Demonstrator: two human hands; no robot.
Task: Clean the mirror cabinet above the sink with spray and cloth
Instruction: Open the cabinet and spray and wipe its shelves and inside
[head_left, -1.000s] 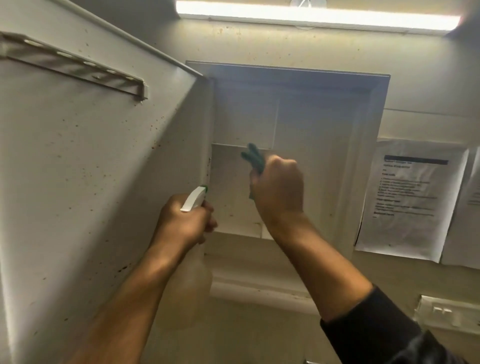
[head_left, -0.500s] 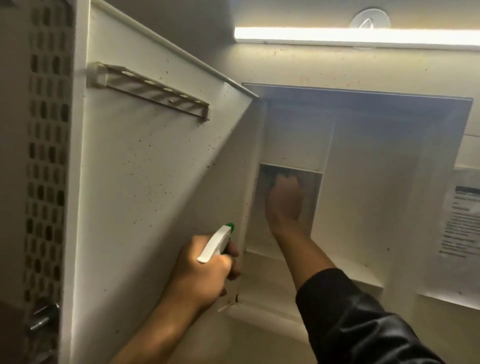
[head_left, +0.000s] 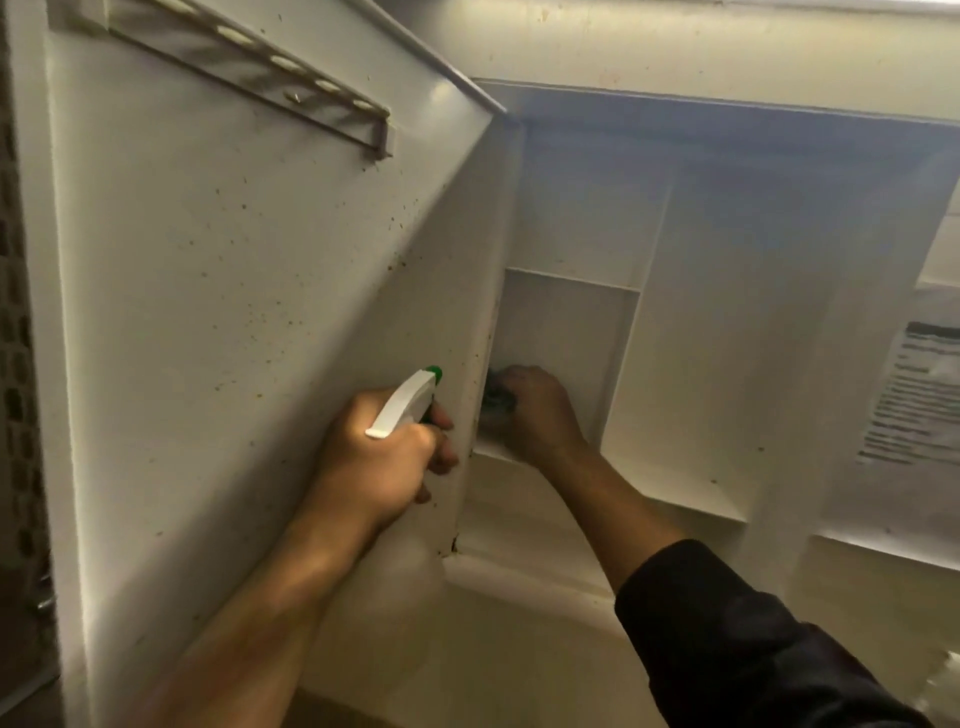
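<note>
The white cabinet (head_left: 727, 322) stands open, its speckled door (head_left: 234, 312) swung out to the left. My left hand (head_left: 379, 462) grips a spray bottle with a white trigger head and green nozzle (head_left: 410, 397), held beside the door's inner edge; the bottle's body is hidden below my hand. My right hand (head_left: 535, 410) reaches into the small lower left compartment and holds a dark green cloth (head_left: 496, 397) against its left wall near the bottom. Most of the cloth is hidden by my fingers.
A slotted metal rack (head_left: 270, 73) is fixed high on the inside of the door. A taller compartment (head_left: 753, 364) fills the cabinet's right half. A printed paper notice (head_left: 914, 395) hangs on the wall to the right. A perforated panel (head_left: 13, 312) lies at far left.
My right hand with the cloth has moved down and left inside the small compartment, from its back wall to the lower left corner. The view has come closer. The left hand keeps the spray bottle.
</note>
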